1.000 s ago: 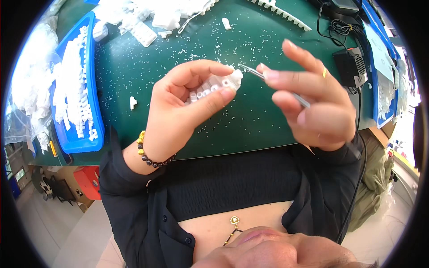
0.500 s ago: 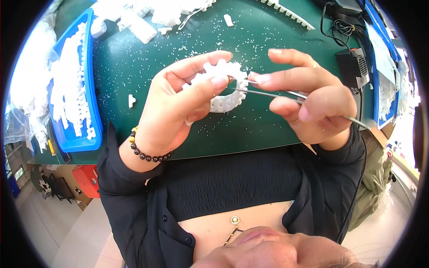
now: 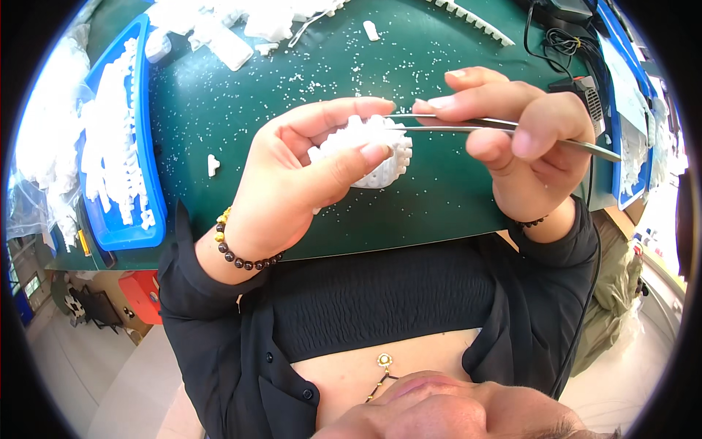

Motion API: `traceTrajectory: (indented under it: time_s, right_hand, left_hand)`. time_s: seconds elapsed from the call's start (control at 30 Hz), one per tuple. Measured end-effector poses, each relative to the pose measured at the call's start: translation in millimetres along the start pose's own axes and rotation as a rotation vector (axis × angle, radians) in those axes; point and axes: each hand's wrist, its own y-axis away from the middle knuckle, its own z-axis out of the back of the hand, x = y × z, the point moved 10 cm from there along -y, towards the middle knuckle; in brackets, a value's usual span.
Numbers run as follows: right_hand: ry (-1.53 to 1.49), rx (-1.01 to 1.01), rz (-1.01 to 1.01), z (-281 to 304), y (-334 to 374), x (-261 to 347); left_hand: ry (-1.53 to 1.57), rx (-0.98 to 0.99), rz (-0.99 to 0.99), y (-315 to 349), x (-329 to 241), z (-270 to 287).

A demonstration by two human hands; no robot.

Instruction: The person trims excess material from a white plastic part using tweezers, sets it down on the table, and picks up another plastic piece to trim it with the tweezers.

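Note:
Between thumb and fingers, my left hand (image 3: 285, 161) grips a curled white toothed plastic strip (image 3: 380, 170) above the green table. Small block-like teeth stand out along its outer side. My right hand (image 3: 537, 135) is closed on metal tweezers (image 3: 468, 128), held nearly level. Their tips reach the upper right part of the strip, near my left fingertips. Whether the tips pinch anything is too small to tell.
Tiny white bits litter the green table (image 3: 439, 212). On the left stands a blue tray (image 3: 153, 183) of white toothed strips. White parts (image 3: 230, 47) are piled at the back. Black cables and an adapter (image 3: 589, 91) lie at the right.
The strip has turned in my left hand, so its ring opening no longer shows. The tweezers have swung closer to level, with their tips at the strip's upper side.

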Motion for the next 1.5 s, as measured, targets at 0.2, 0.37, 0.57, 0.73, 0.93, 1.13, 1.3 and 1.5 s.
traceTrajectory:
  time_s: [0.2,0.37,0.57,0.73,0.93,1.13,1.3,1.5]
  right_hand:
    - [0.027,-0.006,-0.057,-1.6,0.7,-2.9]
    - [0.008,-0.038,-0.054,-0.6,2.5,-3.3]
    - [0.004,-0.028,-0.043,0.0,2.5,-1.3]
    - [0.092,-0.014,0.034,3.6,2.6,1.6]
    - [0.15,-0.047,0.008,7.4,4.2,2.9]
    - [0.138,-0.068,-0.047,7.2,2.8,4.6]
    - [0.04,-0.131,-0.073,7.5,5.9,5.9]
    - [0.145,0.056,0.09,-8.2,2.5,21.5]
  left_hand:
    - [-0.154,-0.021,-0.123,1.3,-7.0,-3.2]
    - [-0.168,-0.011,-0.137,2.3,-7.9,-3.9]
    - [-0.163,0.006,-0.135,1.0,-7.8,-5.6]
    - [-0.129,-0.031,-0.22,1.7,-14.5,-6.0]
    - [-0.127,-0.067,-0.19,0.8,-15.7,6.0]
    - [-0.019,-0.079,-0.118,1.7,-9.4,7.4]
    - [0.002,-0.023,-0.132,0.1,-8.0,8.4]
    - [-0.194,-0.119,-0.237,3.6,-15.3,7.3]
